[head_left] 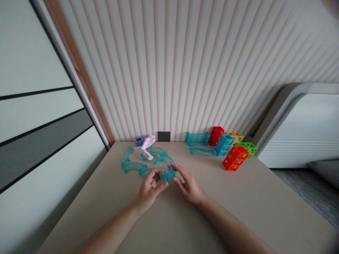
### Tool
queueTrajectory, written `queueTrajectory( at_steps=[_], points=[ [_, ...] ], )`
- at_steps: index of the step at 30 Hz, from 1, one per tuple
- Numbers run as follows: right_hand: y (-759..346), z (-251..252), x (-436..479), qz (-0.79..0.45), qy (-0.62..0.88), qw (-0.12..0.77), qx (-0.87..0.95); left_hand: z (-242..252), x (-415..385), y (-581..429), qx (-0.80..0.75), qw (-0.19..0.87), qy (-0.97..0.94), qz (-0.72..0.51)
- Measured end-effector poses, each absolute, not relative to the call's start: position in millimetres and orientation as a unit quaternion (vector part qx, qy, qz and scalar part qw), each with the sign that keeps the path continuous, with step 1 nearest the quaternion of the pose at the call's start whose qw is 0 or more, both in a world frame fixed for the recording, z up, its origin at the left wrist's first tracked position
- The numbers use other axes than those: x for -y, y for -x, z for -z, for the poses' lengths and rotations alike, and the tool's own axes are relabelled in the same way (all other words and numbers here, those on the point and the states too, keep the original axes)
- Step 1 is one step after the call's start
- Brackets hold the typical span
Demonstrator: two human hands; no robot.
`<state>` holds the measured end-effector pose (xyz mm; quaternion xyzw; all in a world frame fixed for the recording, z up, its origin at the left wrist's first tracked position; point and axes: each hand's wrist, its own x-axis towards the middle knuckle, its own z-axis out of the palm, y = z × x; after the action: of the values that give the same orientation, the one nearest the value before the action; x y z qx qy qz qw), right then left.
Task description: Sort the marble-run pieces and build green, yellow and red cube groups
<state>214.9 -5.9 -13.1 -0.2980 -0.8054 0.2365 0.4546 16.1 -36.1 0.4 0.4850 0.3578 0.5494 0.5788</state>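
A small translucent teal plastic track piece is held above the table between both hands. My left hand grips its left side, thumb in front and fingers behind. On its right side, my right hand pinches it between thumb and fingers. Just beyond the hands, several curved teal track pieces lie on the table, partly hidden behind the left hand. A pale lilac branching piece rests among the curves, with a dark blue square block behind it.
At the back right stand a red block stack, a blue stack, an orange-red stack, green and yellow frames. Straight teal track pieces lie left of them. A ribbed wall with a black socket bounds the table.
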Motion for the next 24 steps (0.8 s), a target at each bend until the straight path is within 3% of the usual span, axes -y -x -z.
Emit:
queueTrajectory(
  at_steps=[6,13,24],
  points=[
    [-212.7,7.2,7.4,-0.193,0.312,0.480,0.797,-0.5,34.5,-18.2,-0.369,0.571,-0.471,-0.562],
    [-210.4,3.3,12.0,-0.201,0.337,0.385,0.835,0.9,35.7,-18.5,-0.401,0.564,-0.468,-0.549],
    [-209.0,13.0,7.5,-0.261,0.360,0.418,0.792,-2.2,33.9,-13.1,-0.403,0.545,-0.527,-0.512]
  ],
)
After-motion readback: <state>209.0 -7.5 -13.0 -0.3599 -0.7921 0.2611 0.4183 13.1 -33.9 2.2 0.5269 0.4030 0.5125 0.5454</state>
